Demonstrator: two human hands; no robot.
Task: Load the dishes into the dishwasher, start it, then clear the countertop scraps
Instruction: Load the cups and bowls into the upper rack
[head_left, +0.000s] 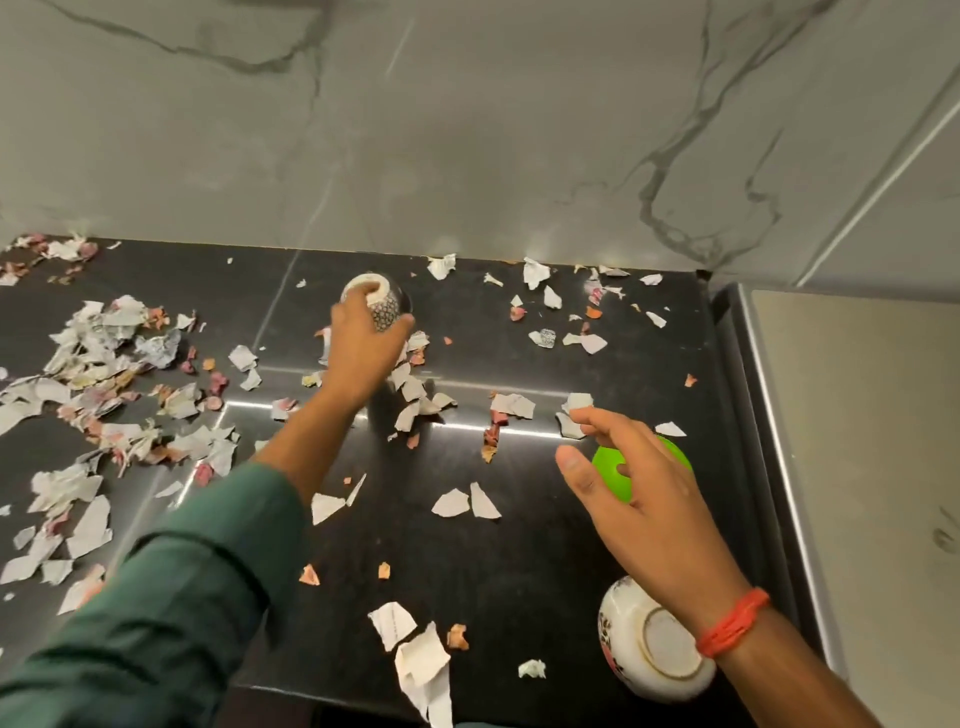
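Gripping the patterned cup (376, 304) at the back of the counter (519, 545), your left hand (363, 345) should lift straight; your right hand (631, 486) (fingers spread, holding nothing) can close on the green bowl (610, 467).

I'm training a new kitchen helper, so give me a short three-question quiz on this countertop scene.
1. True or false: the left hand grips a patterned cup.
2. Which dish lies under the right hand? A) green bowl B) glass jar C) metal pan
3. Fill in: the white bowl near the front edge sits ____ side up.

Key: 1 true; 2 A; 3 bottom. Its foot ring faces up. Paper scraps cover the black countertop, thickest at the left.
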